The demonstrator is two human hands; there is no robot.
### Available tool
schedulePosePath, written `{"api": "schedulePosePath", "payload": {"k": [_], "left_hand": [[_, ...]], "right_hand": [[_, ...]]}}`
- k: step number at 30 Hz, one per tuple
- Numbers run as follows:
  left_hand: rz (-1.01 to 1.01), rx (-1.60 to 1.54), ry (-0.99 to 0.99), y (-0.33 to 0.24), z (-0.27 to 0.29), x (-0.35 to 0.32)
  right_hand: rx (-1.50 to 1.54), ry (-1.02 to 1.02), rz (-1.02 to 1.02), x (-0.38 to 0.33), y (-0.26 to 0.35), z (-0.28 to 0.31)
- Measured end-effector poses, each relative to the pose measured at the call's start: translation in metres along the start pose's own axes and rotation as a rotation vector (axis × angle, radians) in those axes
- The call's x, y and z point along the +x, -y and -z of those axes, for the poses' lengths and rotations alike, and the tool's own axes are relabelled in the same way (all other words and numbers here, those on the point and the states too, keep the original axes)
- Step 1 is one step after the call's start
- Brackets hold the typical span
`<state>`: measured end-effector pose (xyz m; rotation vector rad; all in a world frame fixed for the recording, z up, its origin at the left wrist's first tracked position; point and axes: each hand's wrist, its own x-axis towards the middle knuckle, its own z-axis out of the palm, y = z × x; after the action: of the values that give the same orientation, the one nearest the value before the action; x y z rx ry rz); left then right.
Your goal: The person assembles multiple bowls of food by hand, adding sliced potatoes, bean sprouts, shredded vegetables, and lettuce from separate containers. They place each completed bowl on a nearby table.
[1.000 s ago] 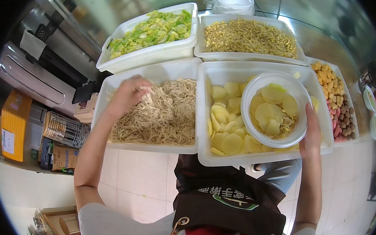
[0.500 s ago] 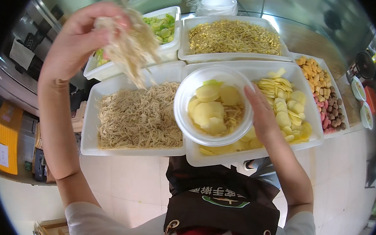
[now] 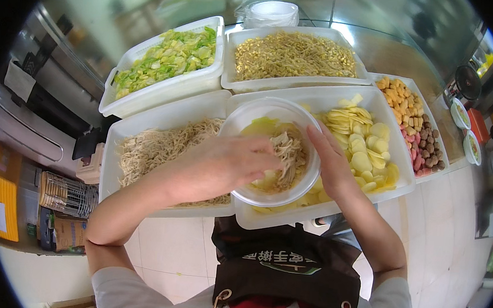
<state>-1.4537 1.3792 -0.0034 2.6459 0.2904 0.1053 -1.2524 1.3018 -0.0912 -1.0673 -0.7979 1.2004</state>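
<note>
My right hand grips the right side of a round translucent plastic bowl, its fingers laid along the rim. Inside are yellow potato slices and a clump of pale stringy shreds. Reaching into the bowl from the left, my left hand has bent fingers closed at that clump; part of its grip is hidden. The bowl is held above the meeting edges of two white trays. One has a heap of the same shreds, partly covered by my left forearm; the other has potato slices.
Behind are a tray of chopped green leaves and one of bean sprouts. On the right, a tray holds tan chunks and brown balls. Stacked white bowls stand at the back. A wire rack is at the left.
My left hand has come down and right from above the shreds tray into the bowl, bringing the pale shreds with it. My right hand keeps the bowl, which has shifted slightly left and down.
</note>
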Motion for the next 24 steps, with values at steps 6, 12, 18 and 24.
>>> {"api": "schedulePosePath", "payload": {"k": [6,12,18,24], "left_hand": [[0.155,-0.12,-0.344,0.051,0.03,-0.022],[0.306,-0.169,-0.321,0.059,0.007,-0.024],[0.133,0.352,-0.375,0.05,0.017,-0.013],[0.513,0.27,-0.546,0.242,0.122,0.02]], "right_hand": [[-0.002,-0.067,0.05,0.007,0.001,0.005],[-0.231,-0.103,0.089,0.005,0.017,-0.008],[-0.116,-0.145,0.074,0.001,0.014,-0.012],[0.018,-0.163,0.01,0.012,-0.001,0.013]]}}
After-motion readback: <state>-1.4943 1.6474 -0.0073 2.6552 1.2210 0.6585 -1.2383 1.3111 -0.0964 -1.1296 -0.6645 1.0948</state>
